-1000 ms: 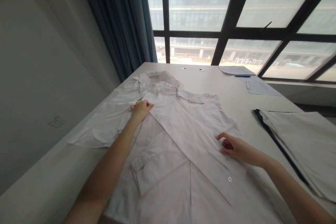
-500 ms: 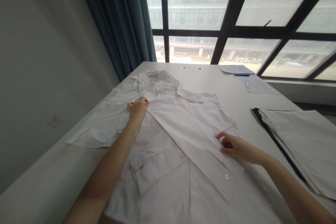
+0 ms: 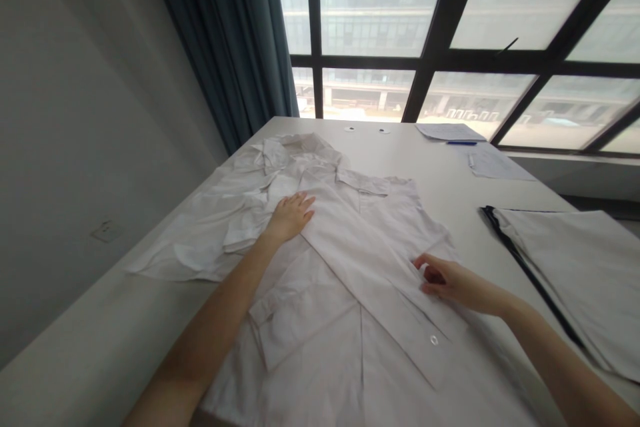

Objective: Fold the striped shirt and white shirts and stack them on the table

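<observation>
A white button-up shirt [image 3: 350, 280] lies spread on the white table [image 3: 410, 147], one sleeve folded diagonally across its body. My left hand [image 3: 291, 215] rests flat on the shirt near the shoulder, fingers stretched out, beside the top of that folded sleeve. My right hand [image 3: 447, 280] is on the shirt's right side, fingers curled in a pinch on the edge of the fabric. More rumpled white cloth [image 3: 225, 227] lies left of the shirt.
A folded white garment with a dark edge [image 3: 565, 267] lies at the right. Papers [image 3: 450, 133] and a blue pen [image 3: 461, 143] sit at the far side by the window. A grey wall and blue curtain [image 3: 240, 47] stand on the left.
My left hand let go of the sleeve top, moved right and opened flat on the shirt. The right hand stayed in place.
</observation>
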`<control>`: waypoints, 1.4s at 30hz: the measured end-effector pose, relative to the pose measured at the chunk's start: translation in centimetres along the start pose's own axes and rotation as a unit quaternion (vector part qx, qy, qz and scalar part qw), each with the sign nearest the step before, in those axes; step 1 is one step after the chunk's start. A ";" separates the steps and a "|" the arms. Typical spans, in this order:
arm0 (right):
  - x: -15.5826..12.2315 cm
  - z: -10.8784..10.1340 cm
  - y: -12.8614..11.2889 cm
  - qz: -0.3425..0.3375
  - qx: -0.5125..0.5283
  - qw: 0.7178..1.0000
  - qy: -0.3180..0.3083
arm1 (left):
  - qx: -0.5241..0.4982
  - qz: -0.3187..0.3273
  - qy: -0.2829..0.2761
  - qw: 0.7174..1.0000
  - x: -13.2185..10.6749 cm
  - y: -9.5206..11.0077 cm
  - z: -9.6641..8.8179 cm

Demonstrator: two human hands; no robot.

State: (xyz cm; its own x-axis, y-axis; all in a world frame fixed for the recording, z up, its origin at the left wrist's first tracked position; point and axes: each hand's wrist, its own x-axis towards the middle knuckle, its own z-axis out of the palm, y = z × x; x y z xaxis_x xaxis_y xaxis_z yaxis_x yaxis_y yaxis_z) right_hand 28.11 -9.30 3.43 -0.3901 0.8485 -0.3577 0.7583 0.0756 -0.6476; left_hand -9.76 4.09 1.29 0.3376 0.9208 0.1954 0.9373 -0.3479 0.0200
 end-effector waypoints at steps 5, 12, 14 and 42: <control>0.1 -0.2 0.5 0.003 -0.009 1.000 0.016 | 0.003 -0.039 -0.023 0.999 -0.2 -0.1 0.6; 3.2 -3.0 3.4 -0.027 -0.084 0.968 0.235 | -0.085 -0.181 -0.024 0.980 4.7 -1.5 -0.2; 4.7 -3.9 4.1 -0.021 -0.100 0.950 0.295 | -0.096 -0.209 -0.038 0.972 6.8 -2.3 -0.2; 16.2 -7.9 4.6 0.200 -0.234 0.865 0.396 | -0.074 -0.152 0.044 0.985 9.9 -3.3 2.0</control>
State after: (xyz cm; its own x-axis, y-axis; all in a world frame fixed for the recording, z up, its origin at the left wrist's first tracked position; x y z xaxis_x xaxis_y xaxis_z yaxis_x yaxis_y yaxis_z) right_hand 29.38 8.92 -0.03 0.2928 0.9342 0.2038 0.9505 -0.2612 -0.1681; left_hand -9.36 14.77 1.19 0.0280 0.9700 0.2415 0.9690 -0.0856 0.2315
